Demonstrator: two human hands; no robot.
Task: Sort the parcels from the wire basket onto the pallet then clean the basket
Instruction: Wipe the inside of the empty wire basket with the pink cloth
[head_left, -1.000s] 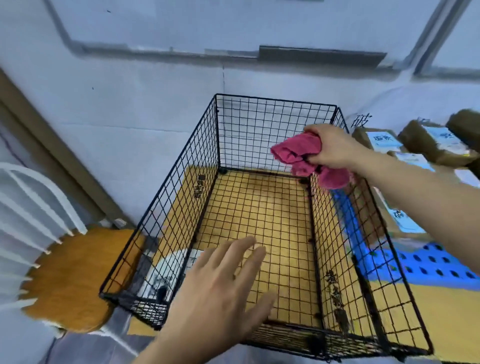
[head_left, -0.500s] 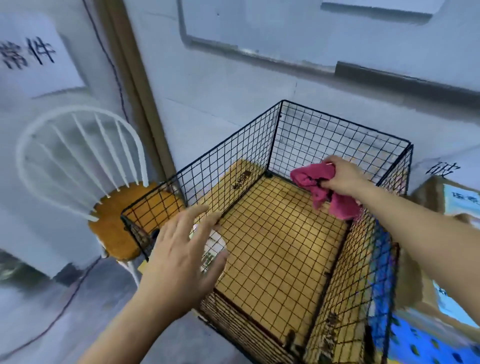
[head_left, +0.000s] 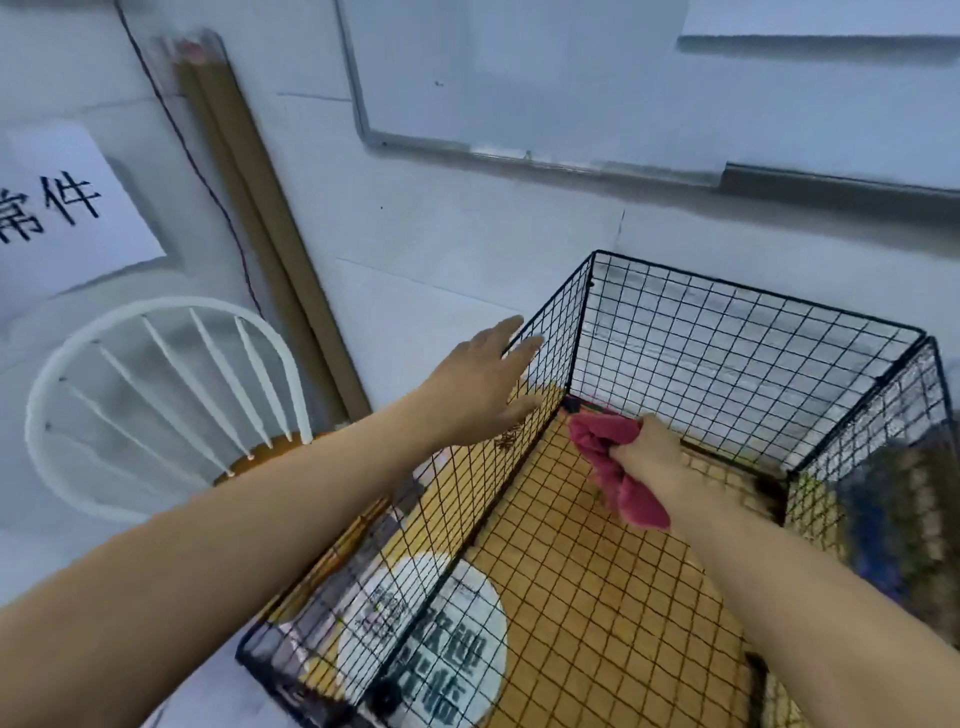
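Two hands: left fingers (head_left: 511, 358) straight against wire basket (head_left: 727, 353), right fingers (head_left: 626, 460) clutch cloth (head_left: 597, 441).

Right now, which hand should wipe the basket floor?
Probably right: the right hand grips the pink cloth low inside the wire basket. The left hand is open at the side wall, holding nothing.

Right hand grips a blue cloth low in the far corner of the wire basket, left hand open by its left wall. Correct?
Not quite: the cloth is pink, not blue, as the head view shows. The right hand does grip it low in the far corner of the wire basket, left hand open by its left wall.
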